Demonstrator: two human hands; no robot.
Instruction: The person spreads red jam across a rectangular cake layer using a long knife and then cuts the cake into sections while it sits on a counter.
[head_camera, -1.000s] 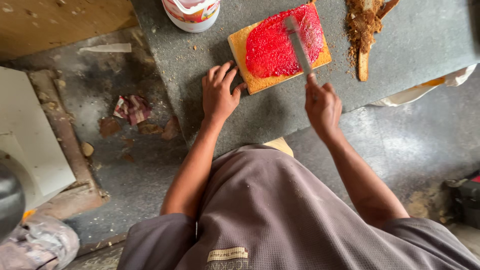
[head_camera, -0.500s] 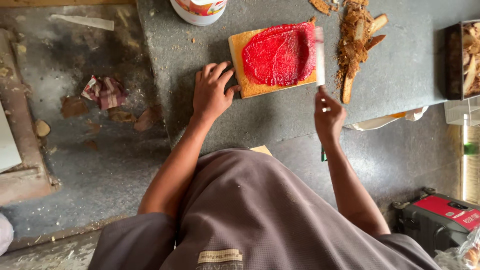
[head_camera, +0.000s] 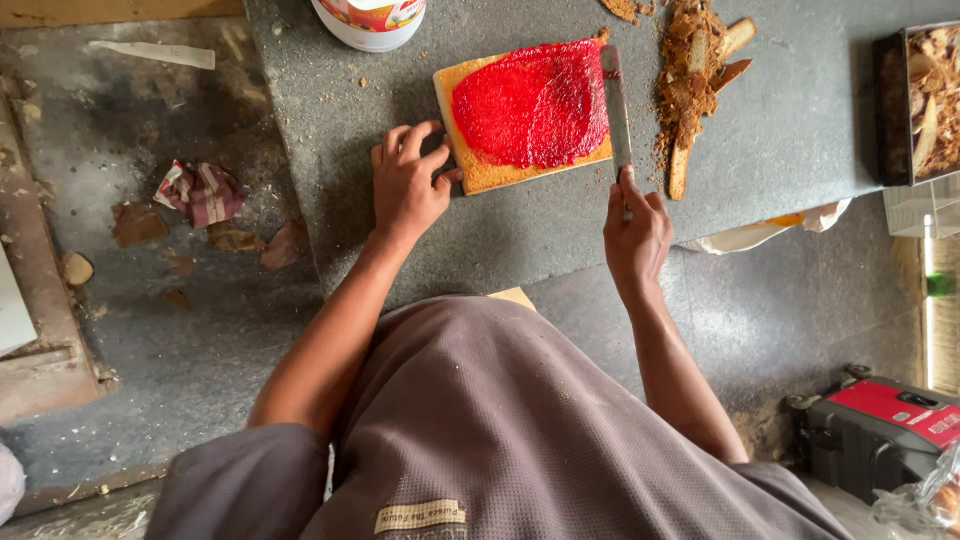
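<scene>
Fingers hide knife handle; tub cut off.

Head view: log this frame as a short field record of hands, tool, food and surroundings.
left hand: fingers on the near left corner of the cake slab
right hand: grips the knife
knife: blade lies along the slab's right edge
slab: tan, square, spread with red jam
counter: grey stone
right of knife: pile of crust trimmings
far edge: white tub
</scene>
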